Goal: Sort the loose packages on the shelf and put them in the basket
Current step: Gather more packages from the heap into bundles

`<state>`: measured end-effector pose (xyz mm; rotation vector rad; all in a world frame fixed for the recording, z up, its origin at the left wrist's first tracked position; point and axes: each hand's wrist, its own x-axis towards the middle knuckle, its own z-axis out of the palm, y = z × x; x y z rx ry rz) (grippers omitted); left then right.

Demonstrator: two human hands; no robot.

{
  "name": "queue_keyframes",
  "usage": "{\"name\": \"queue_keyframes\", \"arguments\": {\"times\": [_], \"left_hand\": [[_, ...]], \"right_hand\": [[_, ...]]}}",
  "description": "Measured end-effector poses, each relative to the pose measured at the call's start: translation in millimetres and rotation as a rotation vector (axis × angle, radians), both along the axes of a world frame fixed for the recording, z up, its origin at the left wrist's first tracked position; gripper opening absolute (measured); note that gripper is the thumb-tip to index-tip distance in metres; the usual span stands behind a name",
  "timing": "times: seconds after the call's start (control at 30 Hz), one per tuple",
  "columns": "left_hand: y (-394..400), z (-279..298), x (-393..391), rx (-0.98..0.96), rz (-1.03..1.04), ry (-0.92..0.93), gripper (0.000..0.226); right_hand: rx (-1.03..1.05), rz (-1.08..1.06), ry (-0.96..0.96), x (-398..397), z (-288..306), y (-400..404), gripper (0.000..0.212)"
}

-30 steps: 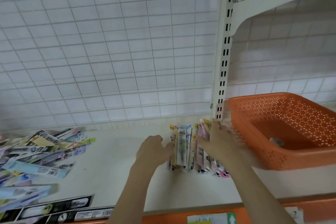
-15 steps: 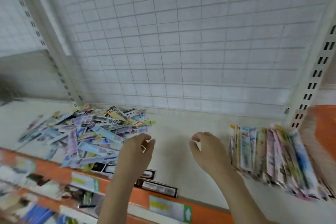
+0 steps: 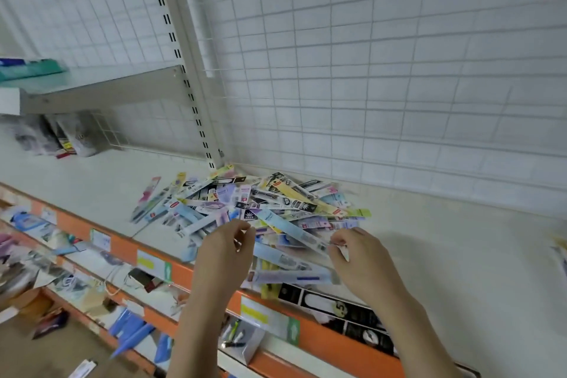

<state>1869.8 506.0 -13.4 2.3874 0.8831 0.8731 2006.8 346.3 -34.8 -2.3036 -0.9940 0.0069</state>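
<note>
Packages [image 3: 260,212] are heaped on the shelf [image 3: 460,255], just ahead of both hands. Left hand [image 3: 225,255] is hovered with fingers [image 3: 242,228] curled, nothing held. A long blue package [image 3: 294,232], running up-left, looks pinched by the right hand [image 3: 362,261]. Basket isn't seen.

Soft, even, cool light from above me, faint shadows under my hands [image 3: 227,252] on the pale shelf [image 3: 445,255], no glare, wide-angle bending at the edges, lower left corner and far right blurred, mild softness throughout
</note>
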Motion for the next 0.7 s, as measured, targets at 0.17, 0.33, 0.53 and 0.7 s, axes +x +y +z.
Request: {"name": "queue_keyframes", "arguments": {"times": [0.17,0.33,0.53,0.7], "left_hand": [[54,-7,4,-0.053,-0.076,-0.038,0.019],[97,-7,9,-0.099,-0.146,-0.045,0.021],[123,-8,15,-0.191,-0.189,-0.113,0.025],[127,-8,28,-0.211,-0.187,-0.128,0.029]], "right_hand": [[-0.011,-0.07,-0.029,-4,2,42,0.025],[-0.008,-0.187,-0.037,-9,-1,63,0.026],[-0.1,-0.189,-0.085,-10,-7,67,0.03],[-0.236,-0.12,-0.108,-3,-14,75,0.036]]}}
